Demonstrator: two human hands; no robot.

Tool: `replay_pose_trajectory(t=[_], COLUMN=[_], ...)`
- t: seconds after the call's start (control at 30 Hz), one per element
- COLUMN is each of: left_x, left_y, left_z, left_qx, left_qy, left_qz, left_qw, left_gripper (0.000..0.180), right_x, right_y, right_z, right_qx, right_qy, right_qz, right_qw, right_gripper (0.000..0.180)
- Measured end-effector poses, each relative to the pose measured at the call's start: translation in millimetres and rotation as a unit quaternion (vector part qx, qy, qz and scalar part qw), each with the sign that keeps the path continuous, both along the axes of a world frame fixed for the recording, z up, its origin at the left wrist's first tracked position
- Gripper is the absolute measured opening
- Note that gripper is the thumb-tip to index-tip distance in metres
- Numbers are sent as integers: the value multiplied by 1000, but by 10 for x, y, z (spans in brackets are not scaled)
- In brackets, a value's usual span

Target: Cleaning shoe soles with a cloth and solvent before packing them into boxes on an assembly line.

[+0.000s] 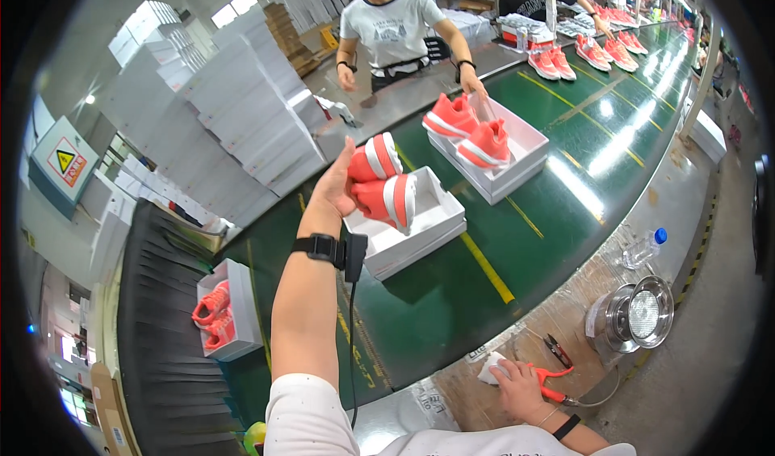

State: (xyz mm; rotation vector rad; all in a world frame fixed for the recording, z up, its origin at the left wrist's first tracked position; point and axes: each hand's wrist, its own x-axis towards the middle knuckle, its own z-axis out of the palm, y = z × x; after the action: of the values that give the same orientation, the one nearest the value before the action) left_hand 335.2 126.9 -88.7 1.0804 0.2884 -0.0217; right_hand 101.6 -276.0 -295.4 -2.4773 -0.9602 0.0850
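Observation:
My left hand (336,183) is closed on a pair of coral sneakers (386,199) with white stripes and soles, held above the conveyor. Part of its grip is hidden behind the shoes. Just beneath them an open white shoebox (428,242) stands on the green belt. On the wooden bench at the lower right, my right hand (518,390) curls over a crumpled white cloth (489,367). An orange-red tool (552,393) lies against that hand, partly covered by it, with a thin hose looping away. Small black snips (557,349) lie just beyond.
Across the green belt (517,270), a co-worker's hand (475,81) reaches to a white box (529,169) with coral sneakers. Another filled box (246,319) sits by black strip curtains (161,294). A plastic bottle (642,250) and metal bowl (646,315) stand at right. White boxes (242,109) are stacked at left.

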Motion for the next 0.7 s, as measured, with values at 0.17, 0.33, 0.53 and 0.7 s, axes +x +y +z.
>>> replay_pose_trajectory(t=[0.17,0.33,0.53,0.7], left_x=[-853,-1832,-2692,-3226], left_y=[-41,-284,-581,-783], left_z=[201,-3,-344,-451], left_qx=[-107,-195,-306,-308], left_qy=[-47,-218,-259,-250], left_qz=[96,75,81,119], left_qw=[989,953,913,910], left_gripper=[44,50,52,51], right_x=[-18,-110,-284,-437], right_y=[-60,-57,20,5], right_z=[0,247,263,-1], right_qx=[-3,64,71,-5], right_qy=[-13,6,-17,-61], right_qz=[20,35,59,104], right_qw=[1000,997,996,993], right_gripper=[43,44,45,45])
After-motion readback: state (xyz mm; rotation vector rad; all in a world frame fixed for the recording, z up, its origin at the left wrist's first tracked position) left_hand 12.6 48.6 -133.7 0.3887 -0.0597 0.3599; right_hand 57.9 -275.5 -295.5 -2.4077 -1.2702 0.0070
